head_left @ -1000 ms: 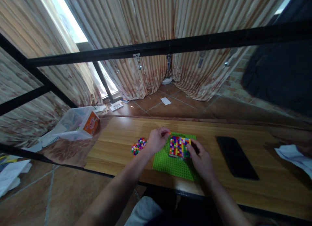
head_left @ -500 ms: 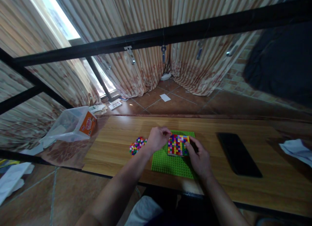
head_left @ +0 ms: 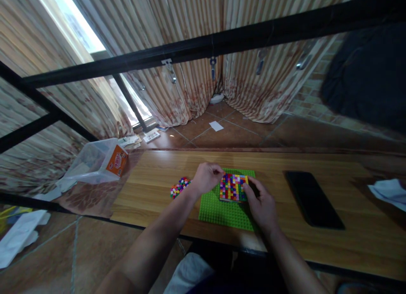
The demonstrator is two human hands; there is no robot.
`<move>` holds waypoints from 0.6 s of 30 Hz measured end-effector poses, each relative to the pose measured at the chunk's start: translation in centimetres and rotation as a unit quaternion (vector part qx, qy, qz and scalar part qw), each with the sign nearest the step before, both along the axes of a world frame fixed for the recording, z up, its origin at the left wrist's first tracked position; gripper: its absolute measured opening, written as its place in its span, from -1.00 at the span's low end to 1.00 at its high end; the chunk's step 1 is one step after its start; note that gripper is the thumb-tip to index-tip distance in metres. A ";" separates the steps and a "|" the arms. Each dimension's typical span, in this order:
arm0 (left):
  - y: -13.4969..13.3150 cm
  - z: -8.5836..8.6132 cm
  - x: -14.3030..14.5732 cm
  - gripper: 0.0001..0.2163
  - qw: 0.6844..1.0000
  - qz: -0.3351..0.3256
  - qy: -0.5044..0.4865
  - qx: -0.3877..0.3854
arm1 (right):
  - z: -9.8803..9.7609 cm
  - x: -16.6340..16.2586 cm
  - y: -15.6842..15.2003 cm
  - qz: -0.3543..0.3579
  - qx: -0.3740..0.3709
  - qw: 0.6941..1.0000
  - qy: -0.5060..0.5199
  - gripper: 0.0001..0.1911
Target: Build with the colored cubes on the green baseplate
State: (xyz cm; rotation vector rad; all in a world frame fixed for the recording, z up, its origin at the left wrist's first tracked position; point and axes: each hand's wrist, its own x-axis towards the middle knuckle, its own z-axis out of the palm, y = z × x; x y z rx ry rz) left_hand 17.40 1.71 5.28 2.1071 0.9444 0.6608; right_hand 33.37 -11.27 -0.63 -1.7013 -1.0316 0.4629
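A square panel of small multicoloured bricks (head_left: 233, 187) sits on the upper part of a green studded baseplate (head_left: 223, 213). My left hand (head_left: 207, 177) is at the panel's upper left corner, fingertips pinched together. A speck of red-orange shows at those fingertips, too small to tell whether it is a held brick or part of the panel. My right hand (head_left: 261, 203) grips the panel's right edge, with the thumb on top and the fingers along the far side. Left of the baseplate lies a heap of loose bricks (head_left: 179, 187), partly hidden by my left forearm.
A black tablet-like slab (head_left: 314, 200) lies on the wooden table (head_left: 149, 171), right of my hand. White crumpled paper (head_left: 388, 192) is at the far right. Left of the table stands a clear plastic bin (head_left: 91, 159) with an orange label. A black rail (head_left: 190, 51) crosses beyond.
The view has shifted slightly. Both hands keep nearly the same places at the panel, the left still pinched at its upper left corner and the right on its right edge.
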 end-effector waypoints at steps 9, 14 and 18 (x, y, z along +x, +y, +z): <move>-0.3 -1.1 -0.2 -0.86 1.000 0.013 -0.017 0.017 | -0.2 0.1 0.0 0.002 -0.001 1.000 0.007 -0.43; -3.1 -1.6 -1.1 -0.68 0.997 0.067 -0.033 0.027 | -0.5 0.5 -0.3 -0.002 -0.009 1.000 -0.011 -0.40; -6.6 -1.6 -4.0 -0.62 0.992 0.109 -0.056 0.033 | -0.9 0.7 -0.4 -0.025 -0.022 0.999 -0.015 -0.36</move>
